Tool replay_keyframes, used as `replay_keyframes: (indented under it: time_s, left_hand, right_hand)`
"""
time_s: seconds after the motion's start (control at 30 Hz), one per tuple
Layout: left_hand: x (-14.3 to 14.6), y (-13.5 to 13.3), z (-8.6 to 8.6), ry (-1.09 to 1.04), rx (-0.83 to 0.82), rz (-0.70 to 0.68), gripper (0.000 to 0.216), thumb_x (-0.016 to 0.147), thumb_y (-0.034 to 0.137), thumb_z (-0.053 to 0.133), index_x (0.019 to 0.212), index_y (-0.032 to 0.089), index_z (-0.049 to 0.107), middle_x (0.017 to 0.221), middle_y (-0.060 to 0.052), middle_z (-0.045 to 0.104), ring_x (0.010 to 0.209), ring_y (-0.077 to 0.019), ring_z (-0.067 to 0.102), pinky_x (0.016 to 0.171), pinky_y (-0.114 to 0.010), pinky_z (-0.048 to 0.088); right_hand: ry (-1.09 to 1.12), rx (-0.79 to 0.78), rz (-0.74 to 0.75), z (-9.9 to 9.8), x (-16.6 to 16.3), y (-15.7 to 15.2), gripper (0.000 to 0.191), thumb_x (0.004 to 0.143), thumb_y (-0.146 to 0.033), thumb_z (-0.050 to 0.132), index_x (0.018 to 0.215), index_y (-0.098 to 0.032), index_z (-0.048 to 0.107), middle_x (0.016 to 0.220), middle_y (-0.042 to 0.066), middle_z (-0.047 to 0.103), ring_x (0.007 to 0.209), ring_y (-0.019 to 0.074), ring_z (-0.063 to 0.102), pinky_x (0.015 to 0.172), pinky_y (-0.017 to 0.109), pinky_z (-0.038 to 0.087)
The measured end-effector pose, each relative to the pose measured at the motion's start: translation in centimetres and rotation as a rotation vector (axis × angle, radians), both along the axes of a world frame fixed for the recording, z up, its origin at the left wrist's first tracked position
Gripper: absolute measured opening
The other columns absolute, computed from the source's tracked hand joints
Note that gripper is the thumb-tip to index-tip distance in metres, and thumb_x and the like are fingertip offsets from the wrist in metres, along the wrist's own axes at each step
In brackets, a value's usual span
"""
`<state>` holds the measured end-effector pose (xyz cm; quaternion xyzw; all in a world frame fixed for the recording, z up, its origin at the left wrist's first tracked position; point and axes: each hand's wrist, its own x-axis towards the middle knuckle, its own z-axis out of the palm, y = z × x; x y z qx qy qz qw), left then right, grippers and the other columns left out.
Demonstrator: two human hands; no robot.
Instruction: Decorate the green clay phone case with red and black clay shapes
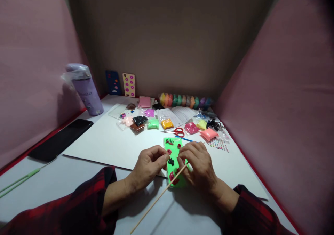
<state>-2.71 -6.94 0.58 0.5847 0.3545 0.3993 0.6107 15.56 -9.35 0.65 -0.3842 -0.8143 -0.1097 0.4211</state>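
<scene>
A phone case (172,170) covered in bright green clay lies before me on the white board, with red clay pieces, a small black figure and dark lash-like strokes on it. My left hand (151,163) is at the case's left edge, thumb and forefinger pinched together; whatever is between the tips is too small to make out. Over the right side of the case, my right hand (198,162) has its fingers curled round a thin wooden stick (158,198), which slants down toward the lower left. Part of the case is hidden under this hand.
Red-handled scissors (179,132) and a blue tool (186,138) lie behind the case. Bags of coloured clay (153,124) and rhinestone stickers (220,145) are farther back. Left are a purple bottle (87,92), a black phone (61,139) and a green-handled tool (23,181).
</scene>
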Motion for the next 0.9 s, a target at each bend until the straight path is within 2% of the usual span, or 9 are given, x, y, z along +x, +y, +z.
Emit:
replay_keyframes:
  time_s: [0.13, 0.27, 0.5, 0.73, 0.9]
  left_hand:
    - [0.04, 0.2, -0.36, -0.028, 0.005, -0.014, 0.024, 0.077, 0.036, 0.067, 0.07, 0.014, 0.061, 0.056, 0.002, 0.055, 0.05, -0.0081, 0.046, 0.047, -0.02, 0.035]
    - [0.07, 0.28, -0.72, -0.067, -0.028, -0.038, 0.023, 0.073, 0.035, 0.071, 0.075, 0.014, 0.062, 0.059, 0.001, 0.056, 0.052, -0.0091, 0.048, 0.047, -0.02, 0.034]
    - [0.01, -0.06, -0.28, -0.132, -0.101, -0.134, 0.022, 0.08, 0.033, 0.065, 0.076, 0.015, 0.053, 0.059, 0.002, 0.057, 0.045, -0.0043, 0.036, 0.043, -0.017, 0.026]
    - [0.07, 0.13, -0.54, -0.119, -0.062, -0.114, 0.022, 0.08, 0.034, 0.065, 0.079, 0.014, 0.056, 0.059, 0.001, 0.058, 0.045, -0.005, 0.036, 0.043, -0.018, 0.025]
    - [0.13, 0.17, -0.62, -0.148, -0.08, -0.129, 0.02, 0.081, 0.031, 0.063, 0.077, 0.015, 0.053, 0.059, 0.002, 0.058, 0.044, -0.0041, 0.035, 0.042, -0.018, 0.026]
  right_hand:
    - [0.03, 0.025, 0.013, -0.19, -0.01, 0.24, 0.007, 0.08, -0.012, 0.056, 0.081, -0.018, 0.057, 0.075, 0.005, 0.065, 0.072, 0.019, 0.055, 0.064, 0.033, 0.035]
    - [0.053, -0.016, 0.03, -0.33, 0.16, 0.25, 0.005, 0.08, -0.013, 0.054, 0.078, -0.019, 0.055, 0.076, 0.005, 0.064, 0.073, 0.0199, 0.055, 0.065, 0.034, 0.034]
    - [0.074, -0.109, 0.067, -0.13, 0.33, -0.09, 0.01, 0.085, -0.014, 0.048, 0.077, -0.019, 0.049, 0.075, 0.004, 0.061, 0.072, 0.0189, 0.052, 0.067, 0.035, 0.033]
    - [0.112, -0.041, 0.046, -0.48, 0.18, 0.22, 0.008, 0.085, -0.013, 0.051, 0.083, -0.018, 0.056, 0.072, 0.003, 0.062, 0.071, 0.0184, 0.053, 0.066, 0.033, 0.034]
    - [0.085, -0.057, 0.055, -0.52, 0.26, 0.2, 0.009, 0.085, -0.012, 0.053, 0.081, -0.018, 0.057, 0.072, 0.004, 0.063, 0.07, 0.018, 0.053, 0.066, 0.033, 0.033]
